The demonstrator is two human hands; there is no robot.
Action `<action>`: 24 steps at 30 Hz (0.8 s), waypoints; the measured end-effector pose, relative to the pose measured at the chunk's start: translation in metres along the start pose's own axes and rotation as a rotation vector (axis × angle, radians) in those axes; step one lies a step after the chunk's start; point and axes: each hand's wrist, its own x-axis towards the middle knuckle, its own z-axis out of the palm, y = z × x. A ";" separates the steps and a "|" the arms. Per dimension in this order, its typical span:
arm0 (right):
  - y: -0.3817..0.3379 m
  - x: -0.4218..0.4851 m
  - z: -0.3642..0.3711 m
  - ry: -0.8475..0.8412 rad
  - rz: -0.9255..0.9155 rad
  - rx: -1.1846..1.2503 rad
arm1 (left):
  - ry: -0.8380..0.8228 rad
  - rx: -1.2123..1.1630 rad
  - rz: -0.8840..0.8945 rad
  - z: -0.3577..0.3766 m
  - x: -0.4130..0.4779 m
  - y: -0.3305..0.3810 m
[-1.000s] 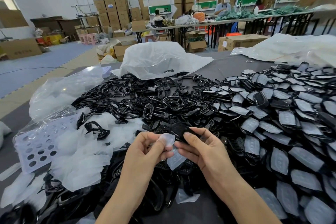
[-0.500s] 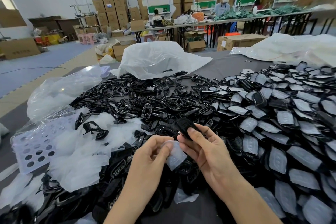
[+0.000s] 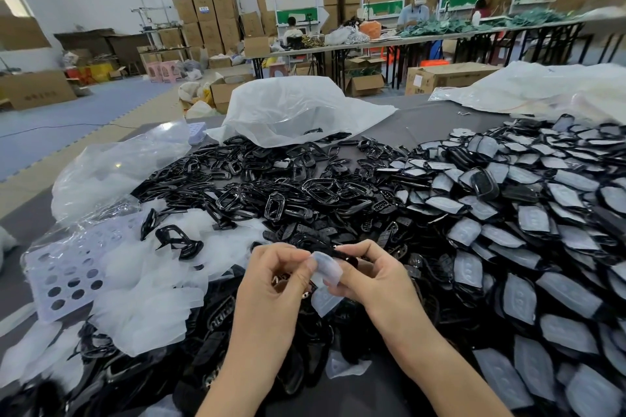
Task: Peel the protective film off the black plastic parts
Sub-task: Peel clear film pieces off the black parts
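**Hands and workpiece.** Compared with half a second earlier, the two hands have closed together and risen slightly over the heap. The black part, then held clear at the right fingertips, is now almost hidden behind the translucent film (image 3: pixel 327 267) stretched between the hands. This suggests that the peel of this piece is under way but not finished.

The left hand (image 3: pixel 271 284) is curled, with thumb and forefinger pinching the near edge of the film. The right hand (image 3: pixel 376 284) is curled around the black part (image 3: pixel 346 256), of which only a dark sliver shows above the fingers. Whether the film is wholly free of the part cannot be told. A second film scrap (image 3: pixel 323 305) shows just below the hands. It is unclear whether it hangs or lies on the heap.

**Surroundings.** The right of the counter (image 3: pixel 423 122) carries a broad heap of film-covered parts (image 3: pixel 533 218), still to be peeled. Ahead of the hands lies a tangle of bare black frames (image 3: pixel 288 189). To the left is a drift of discarded films (image 3: pixel 152 288), with a perforated sheet (image 3: pixel 61 278) beside it. A white plastic bag (image 3: pixel 291 108) sits at the far edge.
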 end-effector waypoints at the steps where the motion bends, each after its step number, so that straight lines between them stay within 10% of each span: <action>1: 0.000 -0.001 0.000 -0.011 -0.011 -0.039 | 0.012 0.004 0.003 -0.001 0.000 -0.001; 24: -0.002 -0.002 0.001 -0.021 -0.140 0.047 | -0.257 -0.167 -0.154 -0.003 0.000 0.007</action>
